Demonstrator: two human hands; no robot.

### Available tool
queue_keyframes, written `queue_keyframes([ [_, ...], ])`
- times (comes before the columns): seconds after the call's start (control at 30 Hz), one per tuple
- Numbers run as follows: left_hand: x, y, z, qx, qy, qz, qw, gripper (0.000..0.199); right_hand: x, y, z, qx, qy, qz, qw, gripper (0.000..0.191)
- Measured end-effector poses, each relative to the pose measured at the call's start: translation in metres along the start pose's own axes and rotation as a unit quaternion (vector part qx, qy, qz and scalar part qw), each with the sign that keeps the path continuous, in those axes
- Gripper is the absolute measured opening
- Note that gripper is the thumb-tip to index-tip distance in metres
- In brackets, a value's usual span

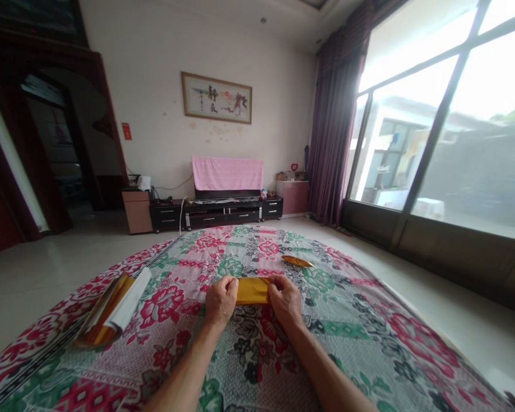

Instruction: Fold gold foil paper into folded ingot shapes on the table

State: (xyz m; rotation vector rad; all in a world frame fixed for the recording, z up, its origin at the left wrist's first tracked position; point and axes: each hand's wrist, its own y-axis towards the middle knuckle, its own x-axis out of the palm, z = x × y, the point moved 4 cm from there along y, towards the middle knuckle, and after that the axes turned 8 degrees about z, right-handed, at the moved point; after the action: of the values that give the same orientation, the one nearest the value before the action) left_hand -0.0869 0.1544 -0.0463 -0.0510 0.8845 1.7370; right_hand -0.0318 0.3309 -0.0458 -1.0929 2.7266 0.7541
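Note:
A folded strip of shiny gold paper point(253, 290) is stretched level between my two hands, just above the flowered cloth. My left hand point(222, 298) pinches its left end with curled fingers, and my right hand point(285, 298) grips the right end in the same way. Beyond my right hand lies a small pointed gold piece point(297, 261) on the cloth. To the left rests a bundle of gold sheets point(108, 309) with a white sheet point(131, 300) partly rolled over its right side.
The patterned cloth point(163, 349) covers a broad rounded surface. Past its far edge stand a low black cabinet point(227, 216) and a screen draped with a pink cloth point(228, 173). A large window point(412, 131) and purple curtain point(332, 131) are on the right.

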Motion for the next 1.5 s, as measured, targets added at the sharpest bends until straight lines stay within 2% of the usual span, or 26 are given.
queue_keyframes([
  [0.23, 0.003, 0.0, 0.001, 0.038, 0.1, 0.006, 0.994, 0.022, -0.001, -0.002, -0.005, -0.015, -0.139, -0.012, 0.99, 0.025],
  [0.57, 0.01, -0.002, -0.002, 0.087, 0.135, 0.005, 0.987, 0.02, 0.003, -0.002, -0.003, -0.05, -0.22, -0.029, 0.974, 0.022],
  [0.97, 0.011, -0.003, -0.003, 0.095, 0.152, -0.011, 0.984, 0.022, 0.002, -0.003, -0.002, -0.089, -0.281, -0.027, 0.955, 0.018],
  [1.33, 0.011, -0.004, -0.001, 0.108, 0.16, -0.015, 0.981, 0.021, 0.003, -0.001, 0.0, -0.079, -0.271, -0.033, 0.959, 0.027],
  [1.5, 0.011, -0.004, -0.001, 0.109, 0.163, -0.01, 0.98, 0.021, 0.003, 0.001, 0.002, -0.052, -0.263, -0.036, 0.963, 0.034],
])
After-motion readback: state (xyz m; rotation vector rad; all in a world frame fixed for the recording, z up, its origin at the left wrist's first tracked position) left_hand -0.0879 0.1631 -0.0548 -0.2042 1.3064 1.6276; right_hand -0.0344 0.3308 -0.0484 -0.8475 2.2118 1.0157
